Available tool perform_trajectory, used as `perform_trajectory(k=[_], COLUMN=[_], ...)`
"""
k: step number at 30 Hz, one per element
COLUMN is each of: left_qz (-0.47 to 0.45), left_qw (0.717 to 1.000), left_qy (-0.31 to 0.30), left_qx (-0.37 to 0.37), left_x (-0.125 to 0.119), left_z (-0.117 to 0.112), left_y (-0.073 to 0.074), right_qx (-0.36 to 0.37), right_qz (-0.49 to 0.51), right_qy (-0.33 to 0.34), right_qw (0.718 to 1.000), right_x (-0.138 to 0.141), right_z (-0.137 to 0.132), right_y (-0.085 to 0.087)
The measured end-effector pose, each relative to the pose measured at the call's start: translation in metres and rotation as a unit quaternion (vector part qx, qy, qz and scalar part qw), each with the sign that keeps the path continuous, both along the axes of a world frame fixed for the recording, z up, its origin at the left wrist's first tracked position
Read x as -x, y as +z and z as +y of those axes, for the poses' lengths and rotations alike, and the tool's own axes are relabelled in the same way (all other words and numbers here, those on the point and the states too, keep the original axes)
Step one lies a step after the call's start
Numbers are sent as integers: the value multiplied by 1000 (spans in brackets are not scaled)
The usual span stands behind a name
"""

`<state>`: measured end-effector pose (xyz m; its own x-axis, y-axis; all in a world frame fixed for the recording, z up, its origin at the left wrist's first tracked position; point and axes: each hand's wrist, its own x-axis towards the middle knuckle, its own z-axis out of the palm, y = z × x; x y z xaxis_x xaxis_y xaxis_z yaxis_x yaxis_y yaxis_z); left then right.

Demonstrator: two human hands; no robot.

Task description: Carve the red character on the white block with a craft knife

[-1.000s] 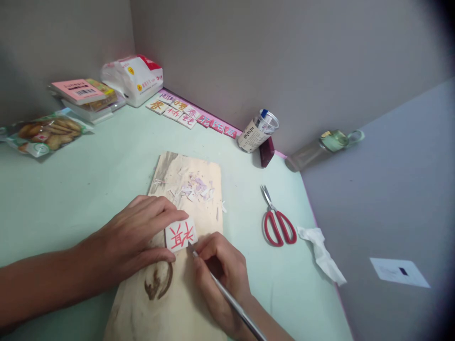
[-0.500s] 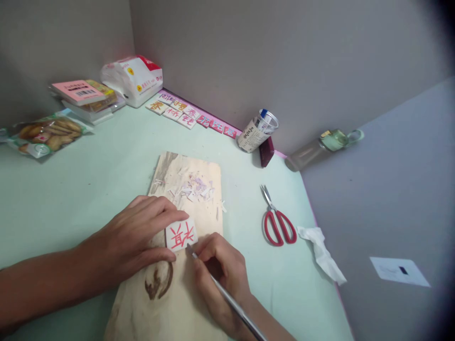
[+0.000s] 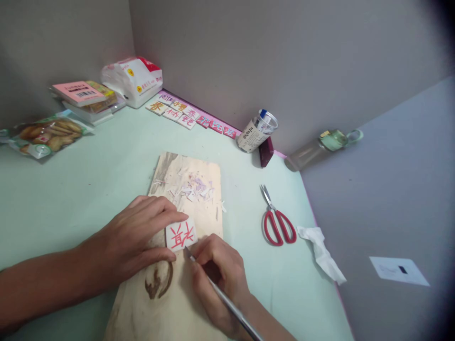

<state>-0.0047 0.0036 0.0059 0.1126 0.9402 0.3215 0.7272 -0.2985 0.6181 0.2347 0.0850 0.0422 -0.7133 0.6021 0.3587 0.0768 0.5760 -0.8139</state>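
A small white carving block [image 3: 173, 233] with a red character drawn on it lies on a wooden board [image 3: 185, 303]. My left hand [image 3: 137, 234] grips the block between the thumb, at its near left corner, and the index finger on its far edge. Held like a pen, a silver craft knife [image 3: 232, 308] is in my right hand [image 3: 222, 272]. The blade tip meets the near edge of the block, just below the red strokes. Pale and purple shavings [image 3: 198, 187] are scattered on the far part of the board.
Red-handled scissors [image 3: 273, 222] and a crumpled tissue [image 3: 322, 253] lie to the right. Behind are lettered tiles [image 3: 173, 113], a tilted can [image 3: 252, 135] and a bottle [image 3: 313, 151]. Books [image 3: 80, 92], a tissue pack [image 3: 137, 83] and bagged snacks [image 3: 50, 135] sit at the left.
The craft knife's tip has shifted slightly left along the block's near edge, my right hand moving with it. My left hand and the block have stayed in place.
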Motion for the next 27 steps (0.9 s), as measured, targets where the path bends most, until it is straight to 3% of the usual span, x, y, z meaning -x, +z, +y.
perform_trajectory(k=[7,17,27], left_qz=[-1,2,-4], left_qw=[1000,1000,1000], left_qy=[10,22,18], left_qx=[-11,-12,-10], left_x=[-2,-7,-9], left_z=[0,0,0], left_y=[-1,-2,0], right_qx=[-3,55,6], right_qz=[-2,38,3], right_qy=[1,-67,-97], right_qw=[1000,996,995], right_x=[0,-1,1], right_z=[-2,-7,-6], right_y=[-1,-10,-10])
